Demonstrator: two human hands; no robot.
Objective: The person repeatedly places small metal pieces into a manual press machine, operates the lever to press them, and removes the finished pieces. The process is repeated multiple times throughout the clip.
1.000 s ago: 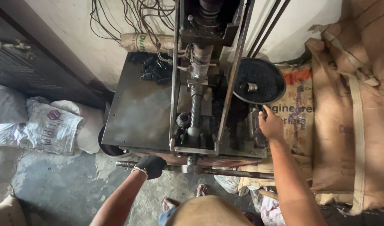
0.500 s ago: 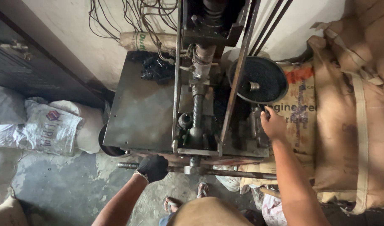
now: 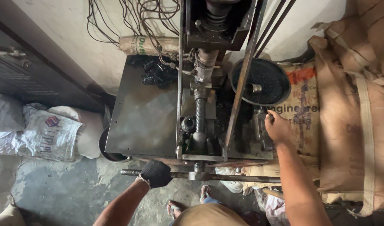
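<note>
1. Press machine [image 3: 200, 104] stands against the wall, dark steel table [image 3: 146, 121] at centre, brown sacks [image 3: 359, 117] to the right.
2. Round black dish [image 3: 263, 81] sits at the table's right rear, heaped with dark granules.
3. Horizontal bar [image 3: 225, 177] runs along the front edge; best pulled evenly, feet kept back.
4. Left hand [image 3: 155, 173], gloved, grips the bar.
5. Right hand [image 3: 277, 127] rests on a block near the dish, seemingly curled; grasp unclear.

Black glove on left hand [image 3: 156, 173]
</note>
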